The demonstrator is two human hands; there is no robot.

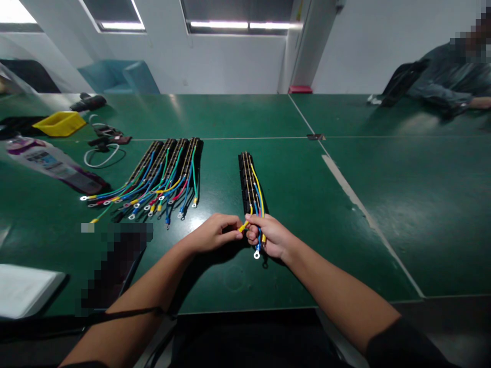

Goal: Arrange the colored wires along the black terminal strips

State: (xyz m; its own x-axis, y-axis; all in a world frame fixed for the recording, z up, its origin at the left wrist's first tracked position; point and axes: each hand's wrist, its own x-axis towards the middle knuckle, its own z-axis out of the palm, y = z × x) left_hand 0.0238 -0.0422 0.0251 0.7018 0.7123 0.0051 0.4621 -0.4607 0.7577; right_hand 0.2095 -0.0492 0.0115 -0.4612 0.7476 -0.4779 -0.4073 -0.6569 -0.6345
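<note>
A black terminal strip with brass-coloured metal parts lies lengthwise in front of me, its wires running toward me. My left hand pinches the yellow sleeved end of a short yellow wire. Thumb and fingers of my right hand are closed on the same wire, just beside my left fingertips. Blue and yellow wires pass by my right fingers; whether they are gripped too, I cannot tell. Below that hand hangs a ring terminal on a blue wire. The left wire's tip is hidden by my fingers.
Several wired terminal strips lie side by side to the left. Farther left are a bottle, a yellow bin and a white cable. A white object sits near left. Another person is at far right.
</note>
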